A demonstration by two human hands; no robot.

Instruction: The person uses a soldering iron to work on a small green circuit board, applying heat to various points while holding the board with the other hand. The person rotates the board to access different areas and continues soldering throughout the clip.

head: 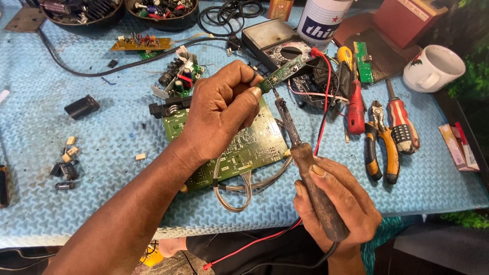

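Left hand (221, 109) closed on narrow green board (281, 74); right hand (333, 201) wrapped around soldering iron (305, 163), tip touching board. Risk judged: scorched fingers (253, 93), being close to the tip.

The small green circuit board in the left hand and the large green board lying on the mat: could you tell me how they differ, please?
The small circuit board is a narrow strip; the large board is broad. The small one is held up by the left hand, with the soldering iron in the right hand tipped against it; the large one lies flat on the blue mat. Both are green.
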